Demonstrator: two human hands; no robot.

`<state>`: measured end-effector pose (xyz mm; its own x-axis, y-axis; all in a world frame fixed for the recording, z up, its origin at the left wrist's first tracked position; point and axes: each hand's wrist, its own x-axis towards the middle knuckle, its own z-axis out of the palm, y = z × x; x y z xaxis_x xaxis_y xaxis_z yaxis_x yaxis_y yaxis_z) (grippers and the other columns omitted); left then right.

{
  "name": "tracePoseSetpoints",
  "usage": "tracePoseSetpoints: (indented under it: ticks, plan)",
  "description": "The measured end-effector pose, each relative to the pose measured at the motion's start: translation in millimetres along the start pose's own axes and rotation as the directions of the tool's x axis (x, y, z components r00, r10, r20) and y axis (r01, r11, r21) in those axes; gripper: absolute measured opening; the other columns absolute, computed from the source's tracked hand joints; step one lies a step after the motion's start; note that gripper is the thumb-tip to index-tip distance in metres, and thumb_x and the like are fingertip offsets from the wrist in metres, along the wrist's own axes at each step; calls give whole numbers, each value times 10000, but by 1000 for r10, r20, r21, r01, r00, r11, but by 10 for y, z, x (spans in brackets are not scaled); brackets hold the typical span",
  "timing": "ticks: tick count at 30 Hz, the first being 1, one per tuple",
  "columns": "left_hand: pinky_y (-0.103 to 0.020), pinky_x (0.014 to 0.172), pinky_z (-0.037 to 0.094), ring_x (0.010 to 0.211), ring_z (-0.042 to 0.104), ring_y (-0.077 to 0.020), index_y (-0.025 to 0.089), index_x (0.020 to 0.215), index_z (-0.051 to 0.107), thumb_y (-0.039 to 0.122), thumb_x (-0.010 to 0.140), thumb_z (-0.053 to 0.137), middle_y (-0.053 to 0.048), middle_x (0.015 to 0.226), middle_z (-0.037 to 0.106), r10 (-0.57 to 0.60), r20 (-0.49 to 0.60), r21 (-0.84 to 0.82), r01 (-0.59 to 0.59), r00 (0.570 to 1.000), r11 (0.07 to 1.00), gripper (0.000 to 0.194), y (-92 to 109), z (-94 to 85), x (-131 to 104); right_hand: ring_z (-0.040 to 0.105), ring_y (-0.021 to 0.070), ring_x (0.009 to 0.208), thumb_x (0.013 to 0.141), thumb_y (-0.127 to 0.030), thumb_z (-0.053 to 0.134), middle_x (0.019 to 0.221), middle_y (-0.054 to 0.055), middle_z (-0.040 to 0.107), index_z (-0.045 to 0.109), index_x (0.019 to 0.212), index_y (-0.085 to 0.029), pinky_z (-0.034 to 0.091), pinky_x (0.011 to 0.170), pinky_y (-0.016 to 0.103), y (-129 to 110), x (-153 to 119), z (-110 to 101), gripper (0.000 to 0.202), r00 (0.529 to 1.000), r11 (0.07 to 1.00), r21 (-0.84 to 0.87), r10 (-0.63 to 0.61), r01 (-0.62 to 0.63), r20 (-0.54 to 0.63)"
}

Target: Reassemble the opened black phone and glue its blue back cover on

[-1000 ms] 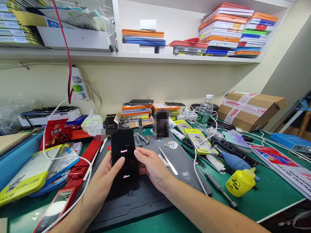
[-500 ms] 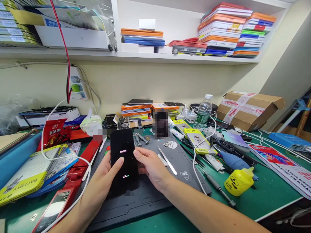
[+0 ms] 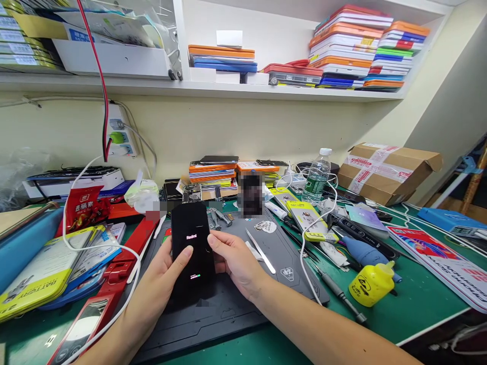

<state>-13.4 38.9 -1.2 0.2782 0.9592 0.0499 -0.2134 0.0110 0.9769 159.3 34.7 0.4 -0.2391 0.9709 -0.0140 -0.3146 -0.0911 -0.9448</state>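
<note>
A black smartphone [image 3: 196,218] is held upright over the dark grey work mat [image 3: 228,324], its screen dark with a "Redmi" logo and small text lower down. My left hand [image 3: 167,268] grips its left edge, thumb lying on the screen. With thumb and bent fingers, my right hand [image 3: 232,256] pinches the right edge. Metal tweezers [image 3: 261,252] lie on the mat to the right of the hands. Behind the phone are several small screwdrivers [image 3: 220,217] and an opened device part [image 3: 191,192]. A pixelated dark object [image 3: 252,195] stands at the mat's back.
Left are a red tool [image 3: 117,274], battery packages [image 3: 49,268] and a white cable [image 3: 139,258]. Right are a yellow bottle [image 3: 372,285], a blue blower [image 3: 361,251], a screwdriver [image 3: 342,296] and a water bottle [image 3: 317,175]. A cardboard box [image 3: 388,172] sits behind, below a shelf [image 3: 228,90].
The whole view has shifted very slightly, so things appear a little further left. Both hands keep the same hold on the phone, which still shows the logo.
</note>
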Motion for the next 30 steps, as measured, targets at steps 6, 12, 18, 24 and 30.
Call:
tracePoseSetpoints:
  ticks: [6,12,18,24,30]
  plan:
    - [-379,1098,533,1351,600,-298,294,1548,428,508,917,725,-67,1450,657,-18,-20,-6,18,1000,1000,730,-32,-9,25,678,147,777,921,-532,694,997,38,769,788,1129,-242,523,662,245,-8,-7,6,369,1000,1000,-4,4,-4,-7]
    - [-381,1038,580,1304,637,-322,271,1498,501,515,862,778,-79,1407,688,-16,-52,-20,15,999,1000,735,-44,-10,34,660,134,752,932,-520,682,987,37,761,791,1113,-238,520,652,232,-2,-8,-1,352,1000,1000,-6,3,-3,8]
    - [-382,1073,557,1324,624,-312,273,1502,495,503,872,772,-65,1422,680,-28,-56,-15,27,998,1000,725,-9,1,7,637,128,758,938,-509,671,932,33,740,788,1121,-232,520,643,218,-13,-13,6,352,1000,1000,-11,6,-6,12]
    - [-437,1069,559,1293,642,-345,212,1474,535,526,853,782,-106,1377,706,-114,-23,-11,114,993,993,738,-41,-60,34,654,151,796,930,-516,664,912,41,727,783,1105,-220,534,666,240,-39,-30,20,364,1000,1000,-21,15,-15,18]
    - [-470,1081,546,1315,627,-354,243,1499,516,497,864,781,-104,1399,691,-70,-17,-47,69,997,997,733,-62,-11,30,662,157,783,984,-469,532,963,43,715,741,1095,-224,502,623,243,-17,2,58,340,996,996,-90,12,-20,-91]
